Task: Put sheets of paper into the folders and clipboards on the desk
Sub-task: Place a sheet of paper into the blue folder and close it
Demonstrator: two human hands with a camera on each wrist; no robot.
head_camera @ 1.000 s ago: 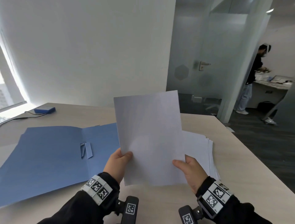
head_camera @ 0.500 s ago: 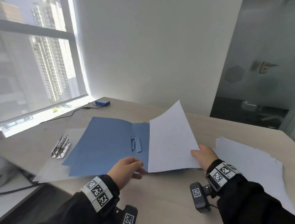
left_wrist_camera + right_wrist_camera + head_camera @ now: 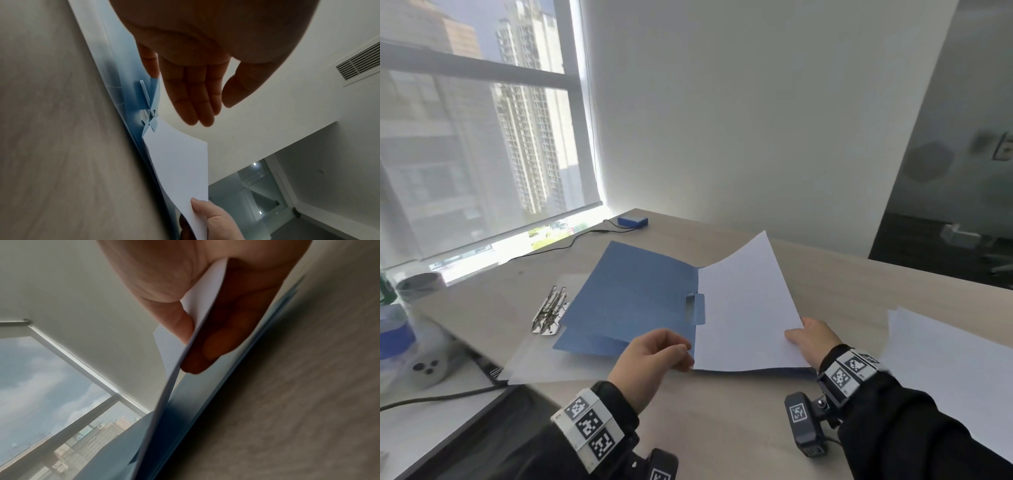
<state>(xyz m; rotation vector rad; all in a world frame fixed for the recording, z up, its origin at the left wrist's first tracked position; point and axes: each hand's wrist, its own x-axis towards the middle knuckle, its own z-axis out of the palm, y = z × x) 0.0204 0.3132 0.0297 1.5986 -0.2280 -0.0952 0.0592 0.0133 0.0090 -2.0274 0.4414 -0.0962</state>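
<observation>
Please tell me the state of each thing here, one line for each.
blue folder: open, flat on desk.
sheet of paper: over folder's right half, far corner raised.
right hand: pinches sheet's near corner.
left hand: holds nothing.
paper stack: lying at right.

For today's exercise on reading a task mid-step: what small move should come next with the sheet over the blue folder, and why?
Probably lower the sheet flat onto the open blue folder. The right hand pinches its near corner, the far edge curls up off the folder, and the left hand hovers open beside it, free to press it down.
</observation>
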